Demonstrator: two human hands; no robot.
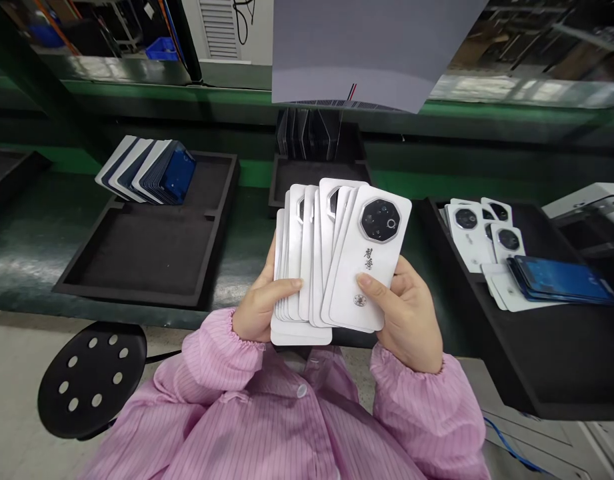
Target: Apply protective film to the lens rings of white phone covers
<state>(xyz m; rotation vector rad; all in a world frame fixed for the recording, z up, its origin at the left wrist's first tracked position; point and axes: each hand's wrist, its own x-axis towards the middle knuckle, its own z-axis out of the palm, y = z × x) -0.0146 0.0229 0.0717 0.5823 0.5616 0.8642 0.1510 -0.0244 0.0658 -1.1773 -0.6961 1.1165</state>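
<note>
Between my two hands is a fanned stack of white phone back covers (344, 293), held in front of my body above the bench edge. The top one bears a dark octagonal camera area, dark characters and a round seal. My left hand (259, 300) grips the stack's left side, thumb on top and fingers mostly hidden beneath. On the right side, my right hand (411, 313) pinches the covers with its thumb near the seal. The lower covers overlap, so most of their faces are hidden.
A black tray (137, 287) at left carries stacked white and blue panels (147, 170). Behind my hands, another tray (307, 175) holds upright dark sheets. At right, a tray (527, 373) holds white covers and blue panels (561, 279). A black stool (91, 380) stands lower left. Paper hangs overhead.
</note>
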